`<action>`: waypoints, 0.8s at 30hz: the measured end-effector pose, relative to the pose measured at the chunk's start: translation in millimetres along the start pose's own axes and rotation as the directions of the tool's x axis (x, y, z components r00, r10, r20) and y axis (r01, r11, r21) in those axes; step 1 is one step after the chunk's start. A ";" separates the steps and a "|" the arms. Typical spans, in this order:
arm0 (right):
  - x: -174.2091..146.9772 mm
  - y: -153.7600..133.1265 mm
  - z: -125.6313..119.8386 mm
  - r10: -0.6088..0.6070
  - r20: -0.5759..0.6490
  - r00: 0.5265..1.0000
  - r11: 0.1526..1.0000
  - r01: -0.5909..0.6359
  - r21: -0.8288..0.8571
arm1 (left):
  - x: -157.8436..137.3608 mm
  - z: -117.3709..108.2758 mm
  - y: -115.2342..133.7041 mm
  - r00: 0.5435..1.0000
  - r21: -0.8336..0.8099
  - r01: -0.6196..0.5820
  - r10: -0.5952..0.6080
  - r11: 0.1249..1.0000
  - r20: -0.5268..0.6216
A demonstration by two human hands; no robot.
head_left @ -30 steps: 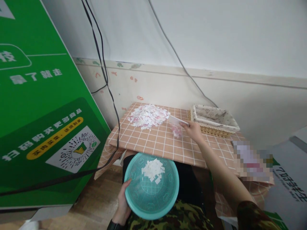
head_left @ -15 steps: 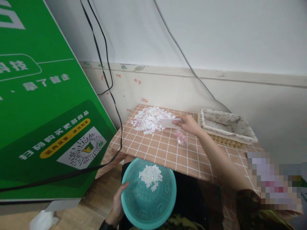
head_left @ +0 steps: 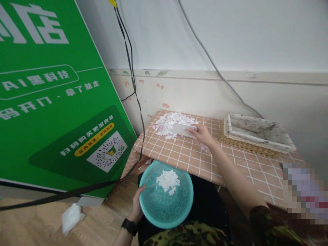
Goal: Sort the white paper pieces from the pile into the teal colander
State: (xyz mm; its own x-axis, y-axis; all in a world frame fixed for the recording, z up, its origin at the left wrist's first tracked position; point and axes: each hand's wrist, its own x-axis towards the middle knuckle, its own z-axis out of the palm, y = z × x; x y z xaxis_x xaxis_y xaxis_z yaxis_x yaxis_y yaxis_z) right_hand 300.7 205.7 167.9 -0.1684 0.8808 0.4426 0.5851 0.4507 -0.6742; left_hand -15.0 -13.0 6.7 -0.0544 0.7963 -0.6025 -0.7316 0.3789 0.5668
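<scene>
our left hand (head_left: 137, 202) gripping the teal colander (head_left: 166, 215), white pieces (head_left: 168, 181) inside right of that hand, our right hand (head_left: 203, 135) pinching a white card (head_left: 182, 129), scrap pile (head_left: 167, 120) on table (head_left: 176, 153) just left of it, lined wicker basket (head_left: 252, 147) to its right

A green panel (head_left: 58, 102) stands left; grey cable (head_left: 217, 71) hangs.

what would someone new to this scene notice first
Probably the big green panel with white lettering, filling the left of the view. Next, the turquoise basket at lower middle, its rim in the left hand, white pieces inside. Beyond it, the right hand holds a flat white card by a heap of white and pinkish scraps on the checked tablecloth.
</scene>
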 end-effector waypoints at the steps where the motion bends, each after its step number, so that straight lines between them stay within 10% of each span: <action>1: -1.1 3.0 2.1 0.000 -0.032 0.999 1.000 0.000 0.019 | 0.2 -0.1 -0.2 1.000 0.005 -0.004 0.004 1.000 -0.008; 24: -8.1 21.7 6.6 0.190 -0.160 0.969 0.976 -0.168 0.139 | 10.1 -0.3 -7.7 0.992 -0.039 -0.030 0.025 0.999 -0.125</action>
State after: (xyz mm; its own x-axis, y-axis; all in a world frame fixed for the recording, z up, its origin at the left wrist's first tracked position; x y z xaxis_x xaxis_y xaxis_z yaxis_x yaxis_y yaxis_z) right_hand 309.5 209.3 145.8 0.0746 0.9156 0.3952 0.4894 0.3117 -0.8145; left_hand -10.1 -8.0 -3.9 -0.1570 0.7405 -0.6534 -0.7558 0.3357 0.5621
